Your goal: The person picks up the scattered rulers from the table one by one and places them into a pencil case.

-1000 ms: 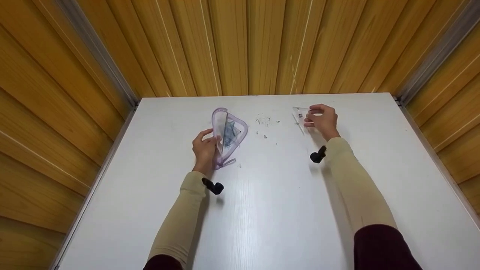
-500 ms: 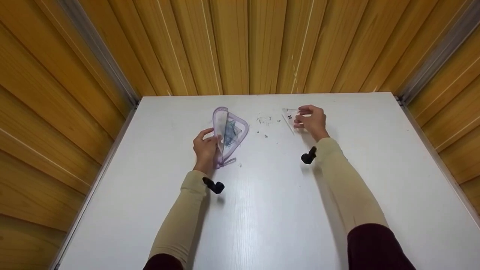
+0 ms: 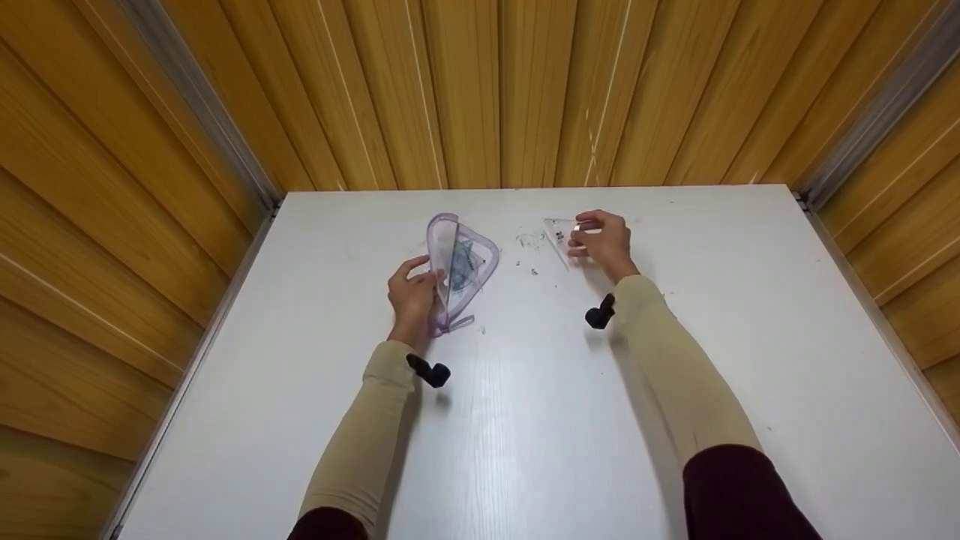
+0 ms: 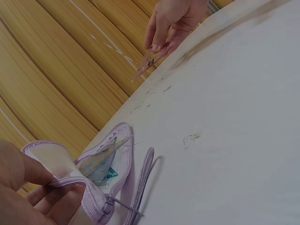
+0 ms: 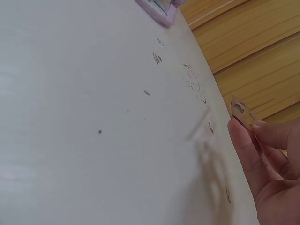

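Observation:
My left hand (image 3: pixel 411 294) grips the near edge of a lilac-rimmed, see-through zip pouch (image 3: pixel 490 262) and holds its mouth apart. Inside the pouch lie clear and bluish flat pieces; the left wrist view shows a teal corner (image 4: pixel 111 173) among them. A lilac wrist strap (image 4: pixel 146 173) hangs off the zip end. To the right, my right hand (image 3: pixel 607 244) pinches a clear triangular set square (image 3: pixel 557 234) between thumb and fingers. In the right wrist view the set square (image 5: pixel 240 108) is raised off the table, its shadow below. A gap separates it from the pouch.
Small dark shavings or scuffs (image 3: pixel 531 240) mark the white table (image 3: pixel 510 420) between the hands. The table's far edge meets a wood-patterned wall (image 3: pixel 525 90), with side walls left and right.
My right hand has moved left with the set square, nearer the pouch. My left hand and the pouch have stayed nearly where they were.

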The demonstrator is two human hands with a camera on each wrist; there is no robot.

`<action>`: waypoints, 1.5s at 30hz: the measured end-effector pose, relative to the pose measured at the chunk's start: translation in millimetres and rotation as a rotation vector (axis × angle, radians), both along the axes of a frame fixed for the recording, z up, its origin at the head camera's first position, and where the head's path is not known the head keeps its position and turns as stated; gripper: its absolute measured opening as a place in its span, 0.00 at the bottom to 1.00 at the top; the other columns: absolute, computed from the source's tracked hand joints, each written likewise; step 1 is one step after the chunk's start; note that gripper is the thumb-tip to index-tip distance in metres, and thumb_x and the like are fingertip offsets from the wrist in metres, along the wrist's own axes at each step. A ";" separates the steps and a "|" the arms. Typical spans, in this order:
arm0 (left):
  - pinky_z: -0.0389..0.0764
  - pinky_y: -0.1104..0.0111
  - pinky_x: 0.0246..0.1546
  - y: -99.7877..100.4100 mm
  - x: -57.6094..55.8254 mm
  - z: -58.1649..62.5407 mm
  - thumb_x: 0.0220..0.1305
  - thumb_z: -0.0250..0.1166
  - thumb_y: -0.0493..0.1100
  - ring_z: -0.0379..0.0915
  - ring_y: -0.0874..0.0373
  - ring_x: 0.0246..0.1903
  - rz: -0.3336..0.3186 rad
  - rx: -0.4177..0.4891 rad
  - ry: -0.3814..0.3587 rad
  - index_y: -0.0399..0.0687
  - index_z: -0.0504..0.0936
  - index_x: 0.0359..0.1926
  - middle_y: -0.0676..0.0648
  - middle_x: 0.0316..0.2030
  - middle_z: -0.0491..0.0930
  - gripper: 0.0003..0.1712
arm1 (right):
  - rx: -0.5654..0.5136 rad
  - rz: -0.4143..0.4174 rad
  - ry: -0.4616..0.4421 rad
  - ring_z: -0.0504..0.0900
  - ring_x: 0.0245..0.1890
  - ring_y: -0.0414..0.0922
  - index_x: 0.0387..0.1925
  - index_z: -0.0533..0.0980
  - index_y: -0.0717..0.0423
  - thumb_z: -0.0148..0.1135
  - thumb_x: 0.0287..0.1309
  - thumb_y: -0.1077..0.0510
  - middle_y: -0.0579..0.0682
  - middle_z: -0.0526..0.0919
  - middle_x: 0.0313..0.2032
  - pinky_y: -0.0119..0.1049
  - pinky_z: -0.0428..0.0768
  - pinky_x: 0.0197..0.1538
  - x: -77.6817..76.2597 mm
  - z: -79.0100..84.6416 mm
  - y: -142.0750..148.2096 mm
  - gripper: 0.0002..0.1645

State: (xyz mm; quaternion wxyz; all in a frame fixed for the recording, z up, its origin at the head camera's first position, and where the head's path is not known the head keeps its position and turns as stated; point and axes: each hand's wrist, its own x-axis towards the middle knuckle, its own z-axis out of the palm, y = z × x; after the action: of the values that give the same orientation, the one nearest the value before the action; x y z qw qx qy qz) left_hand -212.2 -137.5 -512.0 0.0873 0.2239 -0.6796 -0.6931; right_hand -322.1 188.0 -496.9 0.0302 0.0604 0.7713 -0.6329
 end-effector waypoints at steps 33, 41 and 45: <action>0.81 0.67 0.36 4.4 5.9 2.5 0.66 0.69 0.34 0.85 0.50 0.38 -0.015 0.010 0.013 0.43 0.82 0.60 0.40 0.41 0.88 0.21 | -0.021 0.092 -0.052 0.89 0.39 0.49 0.59 0.78 0.58 0.66 0.65 0.68 0.57 0.83 0.45 0.42 0.87 0.40 10.8 -1.4 -77.8 0.22; 0.81 0.67 0.35 3.4 9.1 3.0 0.66 0.68 0.34 0.84 0.50 0.38 -0.022 0.018 0.013 0.44 0.82 0.59 0.40 0.41 0.88 0.20 | -0.035 0.102 -0.042 0.90 0.37 0.49 0.58 0.79 0.59 0.66 0.63 0.69 0.57 0.84 0.43 0.40 0.87 0.36 16.7 -3.7 -99.6 0.21; 0.82 0.67 0.36 2.0 11.3 3.5 0.67 0.68 0.35 0.84 0.51 0.39 -0.025 0.031 0.014 0.45 0.82 0.59 0.41 0.41 0.88 0.20 | -0.066 0.118 -0.036 0.89 0.37 0.49 0.58 0.78 0.62 0.67 0.63 0.70 0.57 0.84 0.42 0.40 0.87 0.36 18.2 -4.8 -110.7 0.22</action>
State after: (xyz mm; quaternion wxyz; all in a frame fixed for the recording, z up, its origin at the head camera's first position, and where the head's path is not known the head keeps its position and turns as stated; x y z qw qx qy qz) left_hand -200.9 -135.4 -508.5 0.0798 0.2116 -0.6711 -0.7060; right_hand -303.9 77.3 -501.7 0.0833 0.0251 0.7516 -0.6539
